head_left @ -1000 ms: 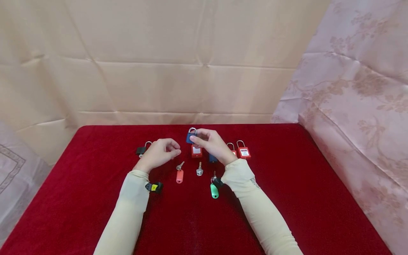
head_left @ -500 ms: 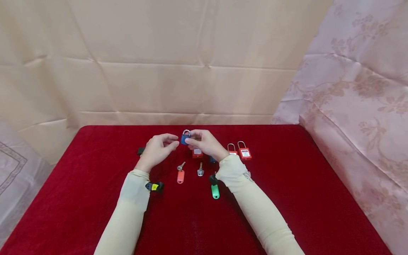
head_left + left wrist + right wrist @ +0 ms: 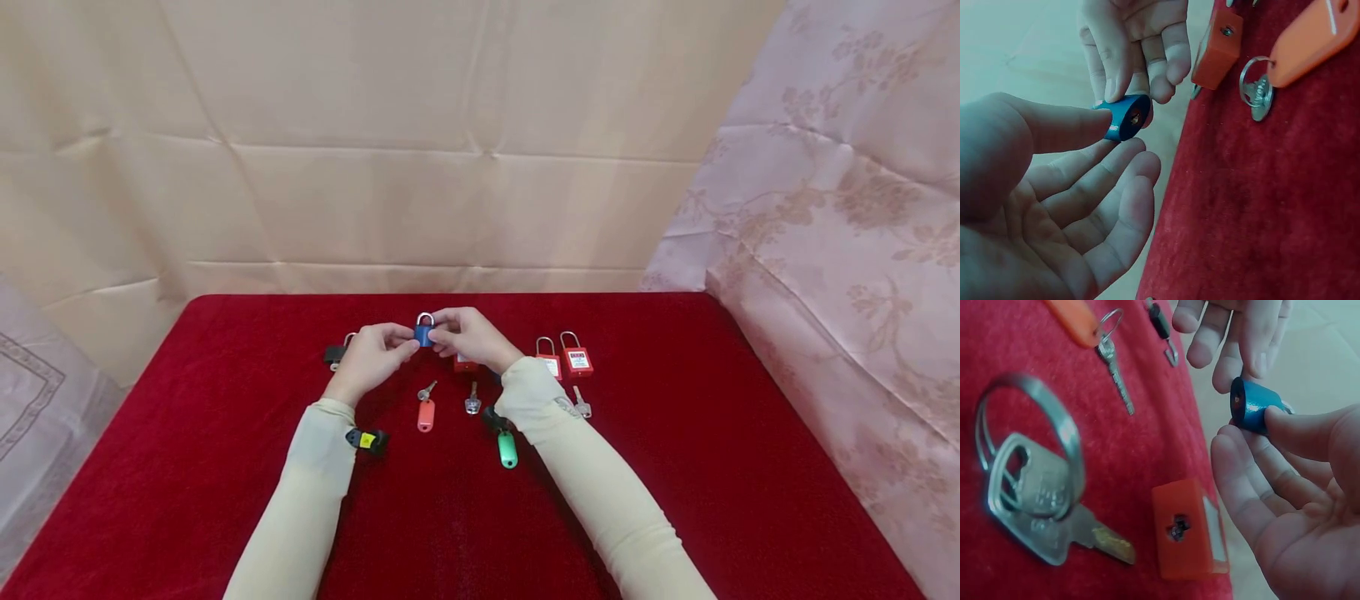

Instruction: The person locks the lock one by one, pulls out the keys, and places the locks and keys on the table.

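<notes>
A small blue padlock [image 3: 423, 335] with a silver shackle is held upright above the far part of the table, between the two hands. My left hand [image 3: 369, 358] pinches its left side with thumb and fingers. From the other side my right hand [image 3: 474, 337] pinches it too. Its keyhole end shows on the blue body [image 3: 1127, 119] in the left wrist view. Below the hands lie a key with an orange-pink tag [image 3: 426, 414] and a bare-looking key [image 3: 472, 400]. A red padlock [image 3: 1185, 528] lies under the right hand, partly hidden in the head view.
A black padlock [image 3: 334, 356] lies left of the left hand. Two red padlocks with white labels, one of them the rightmost padlock [image 3: 577, 361], lie to the right. A green key tag [image 3: 507, 450] and another key [image 3: 582, 407] are on the red cloth [image 3: 442, 533].
My right hand has brought the blue padlock left and slightly down to my left hand, which now pinches it as well. A key at the right has come into sight from behind the right arm.
</notes>
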### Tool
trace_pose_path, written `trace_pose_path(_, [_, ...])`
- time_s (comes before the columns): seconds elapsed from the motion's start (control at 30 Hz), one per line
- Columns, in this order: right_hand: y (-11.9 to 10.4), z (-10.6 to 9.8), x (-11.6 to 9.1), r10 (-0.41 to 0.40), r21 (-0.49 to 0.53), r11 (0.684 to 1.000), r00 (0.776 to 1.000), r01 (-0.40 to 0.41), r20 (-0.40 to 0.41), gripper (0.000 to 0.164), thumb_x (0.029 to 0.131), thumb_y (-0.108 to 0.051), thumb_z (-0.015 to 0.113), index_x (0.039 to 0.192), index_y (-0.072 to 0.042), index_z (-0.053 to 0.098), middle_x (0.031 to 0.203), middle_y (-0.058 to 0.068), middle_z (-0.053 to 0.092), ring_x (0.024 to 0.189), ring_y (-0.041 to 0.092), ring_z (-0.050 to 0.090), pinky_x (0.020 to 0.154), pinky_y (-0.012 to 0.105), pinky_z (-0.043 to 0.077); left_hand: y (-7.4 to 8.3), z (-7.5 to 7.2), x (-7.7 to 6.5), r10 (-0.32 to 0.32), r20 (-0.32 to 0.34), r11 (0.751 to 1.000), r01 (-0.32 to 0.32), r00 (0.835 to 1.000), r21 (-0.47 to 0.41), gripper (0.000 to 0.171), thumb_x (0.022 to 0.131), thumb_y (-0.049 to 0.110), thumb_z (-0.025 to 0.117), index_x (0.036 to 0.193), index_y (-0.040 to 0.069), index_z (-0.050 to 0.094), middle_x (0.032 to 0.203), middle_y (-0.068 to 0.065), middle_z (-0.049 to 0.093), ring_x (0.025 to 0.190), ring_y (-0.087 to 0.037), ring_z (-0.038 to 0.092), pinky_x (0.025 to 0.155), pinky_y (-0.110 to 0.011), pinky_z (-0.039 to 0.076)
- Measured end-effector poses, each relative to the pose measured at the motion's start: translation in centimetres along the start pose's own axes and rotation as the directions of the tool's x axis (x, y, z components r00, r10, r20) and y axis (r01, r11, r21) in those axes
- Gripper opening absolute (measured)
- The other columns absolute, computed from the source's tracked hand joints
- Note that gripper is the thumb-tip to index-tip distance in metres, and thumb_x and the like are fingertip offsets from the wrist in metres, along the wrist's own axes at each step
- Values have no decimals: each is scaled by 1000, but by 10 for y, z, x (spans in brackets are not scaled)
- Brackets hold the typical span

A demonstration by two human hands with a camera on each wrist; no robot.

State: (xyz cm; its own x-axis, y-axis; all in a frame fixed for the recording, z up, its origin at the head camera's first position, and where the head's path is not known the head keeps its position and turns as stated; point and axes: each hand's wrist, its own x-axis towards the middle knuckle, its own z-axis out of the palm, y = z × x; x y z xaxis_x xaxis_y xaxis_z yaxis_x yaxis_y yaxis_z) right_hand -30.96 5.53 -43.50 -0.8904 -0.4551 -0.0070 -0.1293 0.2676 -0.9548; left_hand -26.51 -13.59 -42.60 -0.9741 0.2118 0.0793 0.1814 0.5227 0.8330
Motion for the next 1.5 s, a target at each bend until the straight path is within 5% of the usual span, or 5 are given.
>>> trace_pose_path(0.37, [10,8,5,39,24,999,996,-38,-84,29,88,-10,64,115,2,62,83,16,70,73,27,67,62,30,56,-7,2,0,-67,122,998,66,990,15,33,93,13,58,123,-2,56,102,-17,67,86,-27,63,73,-35,53])
trace_pose_path(0.77, [7,16,11,73,-26,997,989,-77,-126,29,86,-3,65,115,-1,64,86,13,70,71,17,68,65,26,55,-12,1,1,-115,173,992,103,978,78,34,93,17,58,124,3,58,108,-12,66,96,-24,58,89,-42,44])
trace_pose_path(1.2, [4,20,10,128,-68,988,981,-139,-143,20,83,-3,68,103,1,70,90,10,71,77,15,68,68,23,54,-14,4,1,-126,186,985,100,974,143,28,91,14,59,116,1,62,86,-8,66,73,-20,53,67,-34,43])
trace_pose_path(1.5, [6,21,9,122,-79,988,979,-136,-165,22,83,-6,69,105,-1,70,89,9,71,77,13,67,69,23,53,-10,4,0,-134,194,983,105,972,150,31,93,11,57,122,1,59,103,-11,66,90,-23,55,84,-39,44])
